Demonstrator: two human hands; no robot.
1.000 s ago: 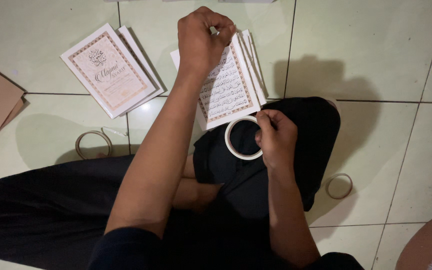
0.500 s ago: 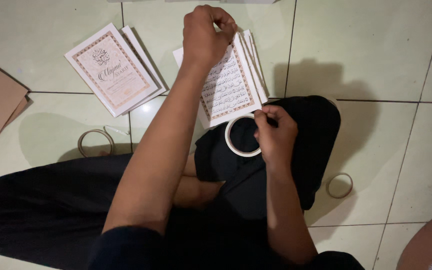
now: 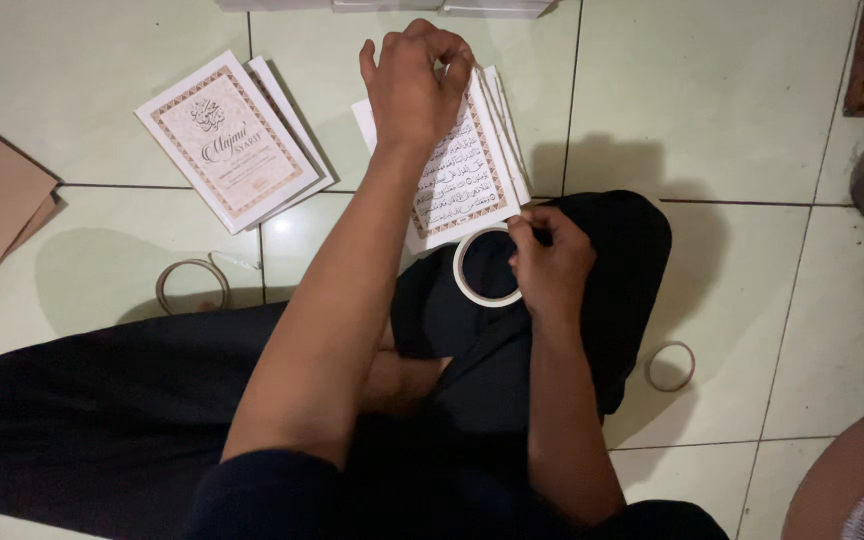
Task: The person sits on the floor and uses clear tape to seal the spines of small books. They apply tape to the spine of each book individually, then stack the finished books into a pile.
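Overhead, left hand [image 3: 414,85] fingers gripping 1 booklet stack [image 3: 472,170], right hand [image 3: 550,265] fingers grasping 1 tape roll [image 3: 464,283], 2 empty rings [image 3: 192,285].

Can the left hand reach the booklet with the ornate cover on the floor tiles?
Probably yes. The left hand grips the open booklet, and the white booklet with the ornate bordered cover lies beside it on the pale green floor tiles, with nothing between.

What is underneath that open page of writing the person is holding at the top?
Under the printed page, edges of more white booklets fan out to the right. The left hand covers its top; what lies beneath the stack is hidden, apart from floor tiles.
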